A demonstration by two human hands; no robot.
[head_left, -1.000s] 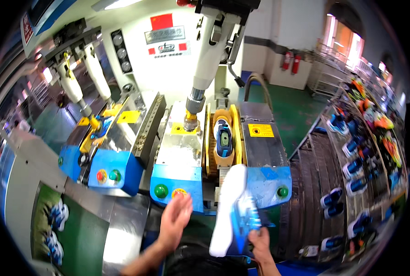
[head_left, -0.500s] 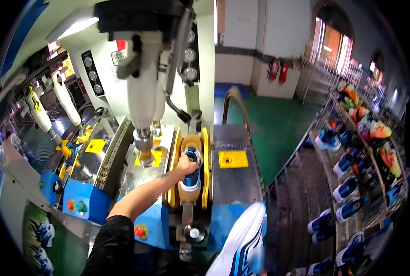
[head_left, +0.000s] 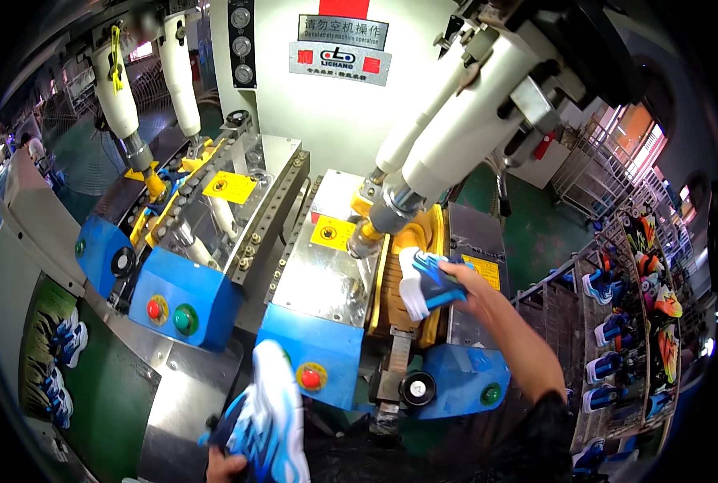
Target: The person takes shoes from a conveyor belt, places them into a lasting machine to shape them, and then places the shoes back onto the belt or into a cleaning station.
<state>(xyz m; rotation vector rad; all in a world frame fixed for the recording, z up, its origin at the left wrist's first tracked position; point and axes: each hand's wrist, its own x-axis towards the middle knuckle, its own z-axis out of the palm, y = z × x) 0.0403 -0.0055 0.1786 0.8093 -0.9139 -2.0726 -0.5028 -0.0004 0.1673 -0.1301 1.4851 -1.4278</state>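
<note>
My right hand (head_left: 473, 291) grips a sneaker (head_left: 430, 282), navy and blue with a white sole. It holds the sneaker tilted over the tan padded slot of a shoe press (head_left: 311, 270), below the slanted white press arm (head_left: 455, 137) with its metal tip. Whether the sneaker touches the pads, I cannot tell. Low at the left, my left hand (head_left: 224, 467) is closed on another sneaker (head_left: 269, 423), white and blue; it hangs in front of the machine's blue base, apart from the press. My left fingers are partly hidden beneath this sneaker.
A red button (head_left: 311, 377) and a green button (head_left: 492, 394) sit on the press's blue front. At left stands a second press station (head_left: 186, 298). Several shoes fill a slatted rack (head_left: 568, 338) at right. More sneakers lie in a bin (head_left: 33, 354) at lower left.
My left hand has left the slot and now holds a sneaker at lower left. My right hand has come to the slot with a sneaker. The view has turned left.
</note>
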